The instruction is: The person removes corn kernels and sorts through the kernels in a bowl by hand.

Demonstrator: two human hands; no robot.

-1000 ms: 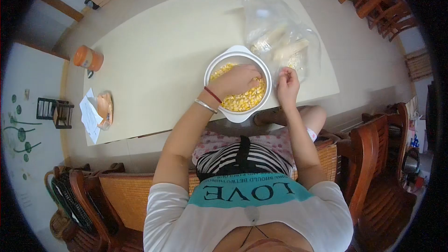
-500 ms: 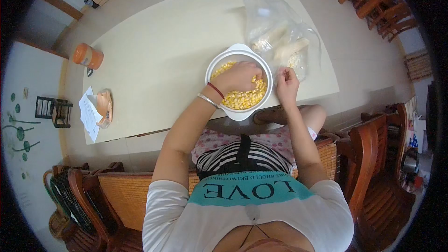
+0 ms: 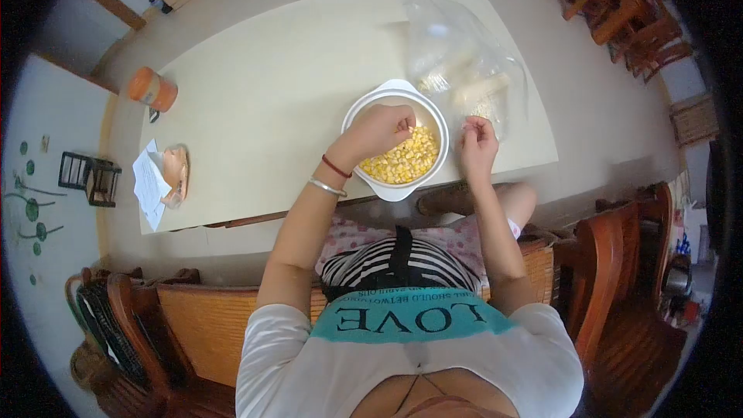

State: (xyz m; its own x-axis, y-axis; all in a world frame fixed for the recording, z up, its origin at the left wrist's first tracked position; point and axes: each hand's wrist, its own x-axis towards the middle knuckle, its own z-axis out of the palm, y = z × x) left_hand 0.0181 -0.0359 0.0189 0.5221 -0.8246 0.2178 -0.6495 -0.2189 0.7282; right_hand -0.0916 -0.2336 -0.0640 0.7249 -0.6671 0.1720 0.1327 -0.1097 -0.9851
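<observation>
A white two-handled bowl holds many loose yellow corn kernels. My left hand, with a red cord and a silver bangle at the wrist, is over the bowl's left part, fingers pinched together just above the kernels; what is between them is too small to name. To the right of the bowl, my right hand is closed with its fingertips together, beside a clear plastic bag. Anything in its pinch cannot be made out. Inside the bag lie pale corn cobs.
The pale table carries an orange-lidded jar at the far left. Below it are white papers and an orange-toned packet. Wooden chairs stand at the right, with a wooden bench behind me.
My left hand has lifted out of the kernels and shifted left, uncovering more corn. My right hand has stayed beside the bag, its fingers slightly changed. The whole view has shifted slightly.
</observation>
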